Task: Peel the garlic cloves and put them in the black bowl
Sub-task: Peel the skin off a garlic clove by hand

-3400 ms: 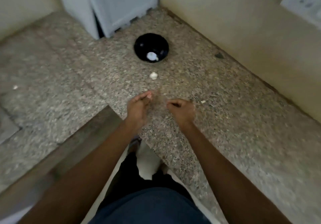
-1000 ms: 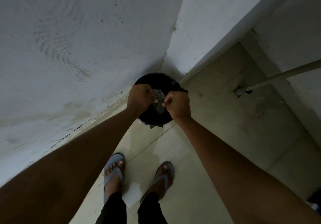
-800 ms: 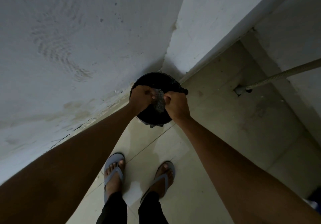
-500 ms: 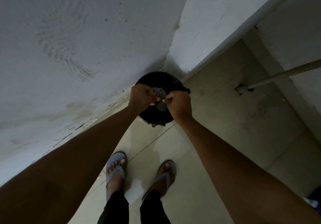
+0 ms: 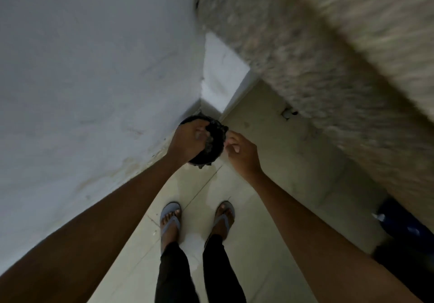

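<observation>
Right hand (image 5: 242, 155) has drawn away from left hand (image 5: 189, 141).

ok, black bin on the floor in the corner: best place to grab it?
Probably the bin rim's right edge, reached from above with the right hand. The bin stands upright in the corner, the wall closes its left and far sides, and the left hand covers the left rim. The right hand hovers beside it, holding nothing visible.
</observation>
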